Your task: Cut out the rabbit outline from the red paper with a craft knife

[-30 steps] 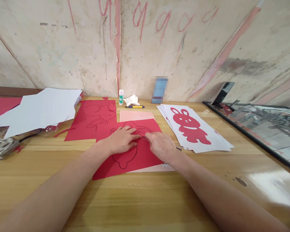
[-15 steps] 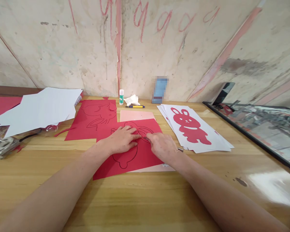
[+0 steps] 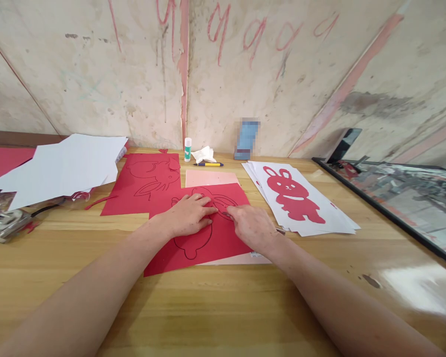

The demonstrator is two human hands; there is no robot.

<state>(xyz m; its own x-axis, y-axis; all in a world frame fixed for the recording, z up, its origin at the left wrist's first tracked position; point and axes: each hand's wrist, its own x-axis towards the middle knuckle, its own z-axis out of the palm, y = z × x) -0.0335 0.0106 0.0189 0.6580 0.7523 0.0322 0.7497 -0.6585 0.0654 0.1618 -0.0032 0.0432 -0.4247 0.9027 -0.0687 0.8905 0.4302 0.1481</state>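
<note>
Red paper (image 3: 223, 243) with a black-outlined rabbit drawing lies at the middle of the table, over a pale pink board (image 3: 211, 177). My left hand (image 3: 191, 214) rests flat on this paper, fingers spread across the drawing. To its right, my right hand (image 3: 253, 224) is closed around a slim craft knife (image 3: 281, 231). The knife's tip touches the paper by the outlined ear, close to my left fingertips. Most of its handle is hidden in my grip. Another red sheet (image 3: 121, 198) with a rabbit outline sits partly beneath, to the left.
White sheets (image 3: 67, 166) and a power strip (image 3: 5, 225) occupy the left. Along the wall stand a glue stick (image 3: 188, 149), crumpled tissue (image 3: 203, 154), a pen (image 3: 208, 164) and a blurred blue object (image 3: 247, 139). A red rabbit cutout (image 3: 288, 186) lies on white paper, right.
My right hand has edged very slightly right with the craft knife. My left hand keeps its place on the red paper.
</note>
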